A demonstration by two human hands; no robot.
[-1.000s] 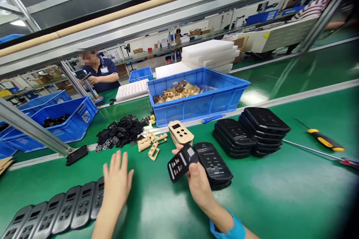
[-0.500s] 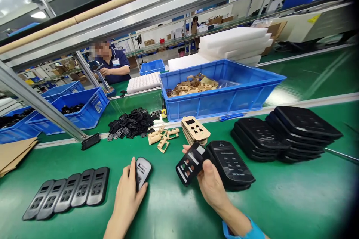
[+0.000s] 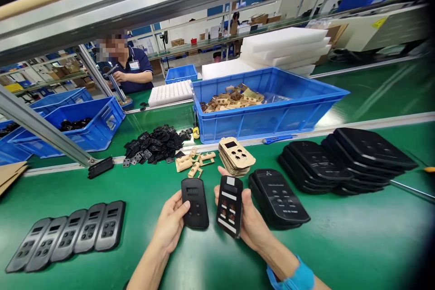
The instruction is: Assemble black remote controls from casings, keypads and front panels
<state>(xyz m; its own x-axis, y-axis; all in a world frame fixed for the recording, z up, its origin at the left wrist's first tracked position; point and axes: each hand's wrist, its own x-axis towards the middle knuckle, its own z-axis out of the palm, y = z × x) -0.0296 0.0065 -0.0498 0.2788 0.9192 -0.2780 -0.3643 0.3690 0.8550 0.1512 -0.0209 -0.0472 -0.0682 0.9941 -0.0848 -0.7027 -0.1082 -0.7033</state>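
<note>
My left hand (image 3: 170, 225) grips a black remote-shaped housing (image 3: 195, 202) with a small window and round button holes, held upright above the green mat. Beside it, my right hand (image 3: 249, 222) holds a thin black faceplate (image 3: 230, 205) with white strips and cut-outs, its face towards me. The two parts are side by side, a small gap between them. Just right of my right hand lies a short stack of black covers (image 3: 278, 198). A stack of tan cardboard-like templates (image 3: 235, 156) sits behind my hands.
A row of several black housings (image 3: 70, 234) lies at the left. Taller stacks of black covers (image 3: 353, 158) stand right. Behind are a heap of small black parts (image 3: 152, 144), tan scraps (image 3: 192, 163), a blue bin (image 3: 272, 113) and a co-worker (image 3: 124, 68) across the line.
My left hand has lifted the black housing off the mat and brought it up beside the faceplate. My right hand has turned the faceplate upright and moved it slightly left.
</note>
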